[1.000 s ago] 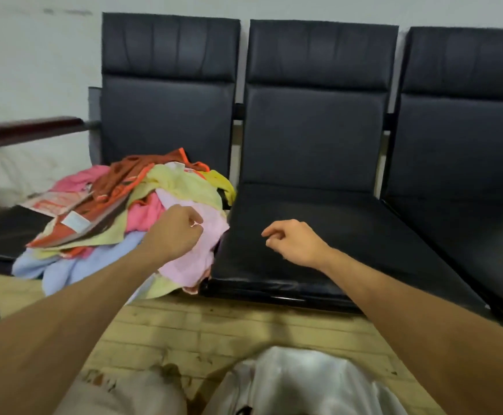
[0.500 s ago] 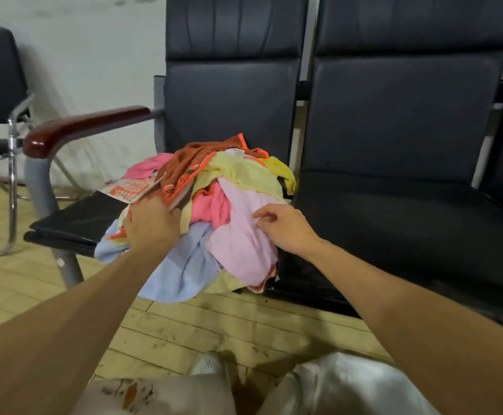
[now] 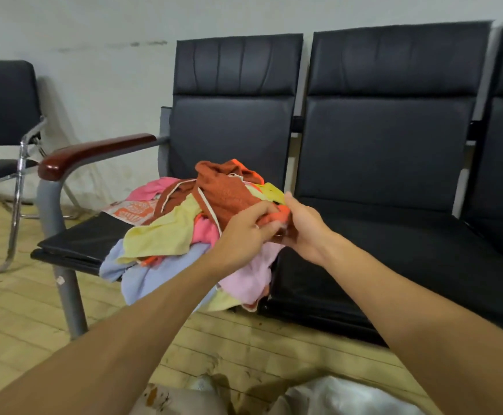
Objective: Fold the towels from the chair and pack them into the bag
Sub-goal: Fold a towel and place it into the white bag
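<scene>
A heap of towels lies on the left seat (image 3: 73, 238) of a black bench: yellow towel (image 3: 166, 232), pale blue towel (image 3: 142, 277), light pink towel (image 3: 250, 280), bright pink towel (image 3: 154, 187). On top is a rust-brown towel (image 3: 223, 190) with orange edges, lifted from the heap. My left hand (image 3: 241, 232) grips its near edge from the left. My right hand (image 3: 304, 226) pinches the same edge from the right, close beside the left. A white bag (image 3: 343, 396) shows at the bottom edge, partly cut off.
An orange printed sheet (image 3: 130, 211) lies under the heap at the back. The bench has a wooden armrest (image 3: 94, 151) on the left and a bare black seat (image 3: 394, 253) to the right. A separate chrome-framed chair (image 3: 1, 130) stands far left on the wooden floor.
Both hands left the lower towels and came together on the rust-brown towel, raising it above the heap. The camera view shifted left and back.
</scene>
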{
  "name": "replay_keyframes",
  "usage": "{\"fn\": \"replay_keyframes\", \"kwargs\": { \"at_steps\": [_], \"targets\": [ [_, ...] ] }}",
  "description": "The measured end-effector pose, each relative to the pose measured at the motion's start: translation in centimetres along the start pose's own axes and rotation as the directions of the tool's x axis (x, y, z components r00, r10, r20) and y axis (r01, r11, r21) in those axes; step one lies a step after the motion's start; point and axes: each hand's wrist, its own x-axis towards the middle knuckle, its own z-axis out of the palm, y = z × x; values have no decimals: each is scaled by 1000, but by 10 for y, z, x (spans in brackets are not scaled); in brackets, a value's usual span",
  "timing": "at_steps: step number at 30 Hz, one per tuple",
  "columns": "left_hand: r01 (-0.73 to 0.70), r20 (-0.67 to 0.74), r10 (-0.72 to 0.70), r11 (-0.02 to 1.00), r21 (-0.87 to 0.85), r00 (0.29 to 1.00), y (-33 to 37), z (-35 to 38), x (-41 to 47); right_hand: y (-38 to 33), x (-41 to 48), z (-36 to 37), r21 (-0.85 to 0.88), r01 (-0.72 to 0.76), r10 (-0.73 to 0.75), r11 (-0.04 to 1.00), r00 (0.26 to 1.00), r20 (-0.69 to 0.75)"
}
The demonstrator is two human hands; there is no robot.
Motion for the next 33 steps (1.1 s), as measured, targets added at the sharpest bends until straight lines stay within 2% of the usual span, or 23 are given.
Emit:
{"fn": "replay_keyframes", "kwargs": {
  "at_steps": [2, 7, 11, 13, 15, 17, 19, 21, 24, 26, 28, 31, 33],
  "targets": [
    [26, 74, -16, 991, -129, 997, 12, 9, 0, -7, -5, -13, -7, -20, 20, 1000, 998, -54],
    [53, 158, -32, 990, -129, 987, 24, 51, 6, -23, -28, -55, 34, 43, -37, 999, 985, -167],
    [50, 28, -49, 997, -60, 998, 25, 85, 22, -30, -47, -103, -76, 93, -109, 993, 963, -248],
    [54, -61, -52, 998, 33, 997, 21, 103, 28, -30, -57, -138, -144, 60, -103, 988, 944, -315],
    [73, -57, -64, 983, 170, 996, 12, 120, 33, -29, -65, -178, -268, 30, -139, 963, 908, -396],
    [87, 42, -107, 941, 328, 993, 0, 137, 38, -25, -73, -219, -529, -51, -229, 847, 863, -451],
    [82, 155, -166, 894, 441, 974, -12, 154, 43, -20, -85, -250, -694, -174, -252, 698, 848, -466],
    [67, 225, -208, 859, 508, 952, -20, 169, 48, -16, -95, -272, -807, -252, -223, 534, 879, -422],
    [103, 287, -314, 816, 569, 905, -26, 189, 51, -6, -104, -293, -911, -372, -117, 180, 911, -396],
    [116, 340, -400, 776, 620, 851, -30, 201, 50, 0, -108, -298, -912, -404, -62, 70, 911, -408],
    [65, 388, -412, 749, 659, 825, -32, 210, 49, 1, -111, -296, -929, -366, -106, -44, 927, -360],
    [-27, 431, -321, 776, 630, 844, -29, 214, 47, 0, -111, -289, -951, -228, -215, -210, 959, -183],
    [-90, 466, -252, 798, 596, 848, -25, 209, 43, 2, -104, -281, -966, -103, -235, -239, 971, -45]
  ]
}}
